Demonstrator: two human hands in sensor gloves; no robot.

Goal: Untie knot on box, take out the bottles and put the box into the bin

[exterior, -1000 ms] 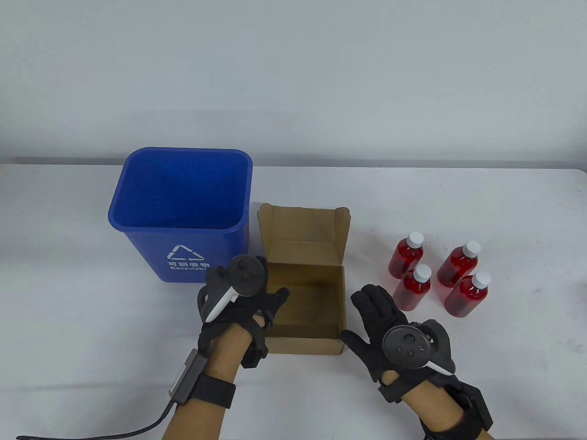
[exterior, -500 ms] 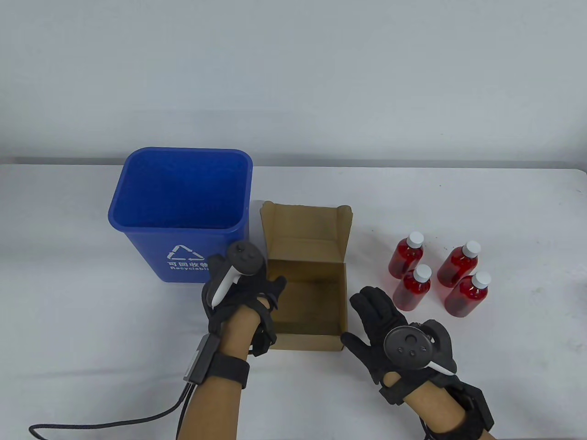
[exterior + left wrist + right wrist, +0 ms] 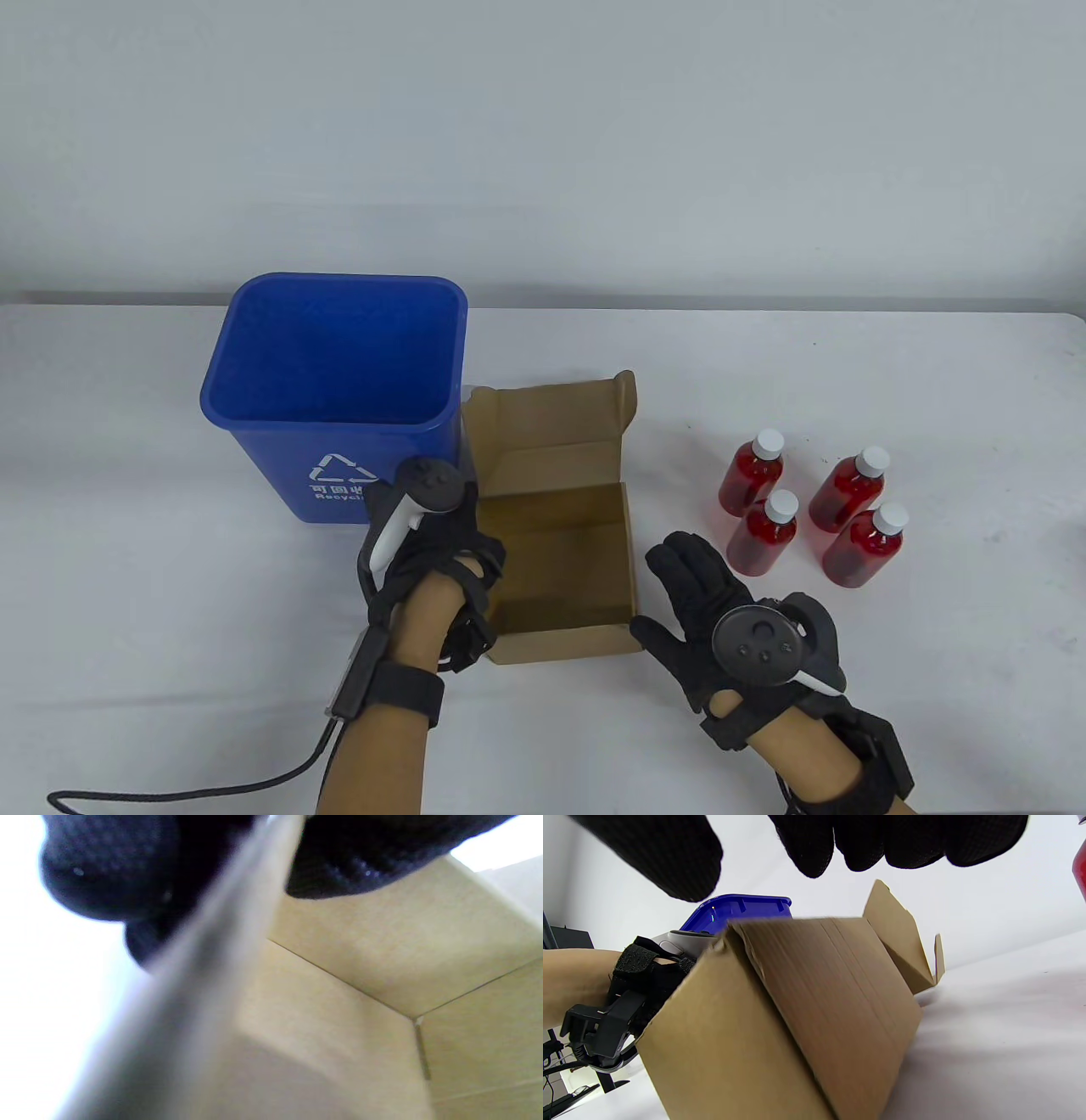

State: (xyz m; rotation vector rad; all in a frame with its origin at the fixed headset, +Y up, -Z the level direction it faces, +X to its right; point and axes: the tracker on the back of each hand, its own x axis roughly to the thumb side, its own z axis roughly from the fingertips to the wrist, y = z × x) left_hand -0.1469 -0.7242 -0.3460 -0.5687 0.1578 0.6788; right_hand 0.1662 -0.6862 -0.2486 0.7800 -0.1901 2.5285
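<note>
A: Since a second ago the box [image 3: 556,543] has turned and tipped: its lid end now leans toward the bin [image 3: 335,390], and its right side is off the table [image 3: 933,679], as the right wrist view shows. The left hand [image 3: 433,543] has shifted left with it.

B: What is that hand doing?

A: It grips the box's left wall, thumb inside, fingers [image 3: 106,874] outside. The left wrist view shows the wall edge running up between them, blurred.

B: And the right hand [image 3: 721,620]?

A: Just right of the box's near right corner, fingers straight and spread, holding nothing. Its thumb tip lies close to that corner; whether it touches I cannot tell.

B: Anything in the box?

A: Nothing that I can see. The lid stands open at the far side, its flaps up.

B: Where are the bottles [image 3: 802,509]?

A: Right of the box, well apart from it, four of them upright in a tight cluster, red liquid, white caps.

B: And the bin?

A: Left of the box and a little farther back, blue, upright, with a white recycling mark on its near wall. The box's far left corner is just beside it.

B: Anything else?

A: A black cable [image 3: 212,785] runs from the left wrist toward the near left, left of the box.
</note>
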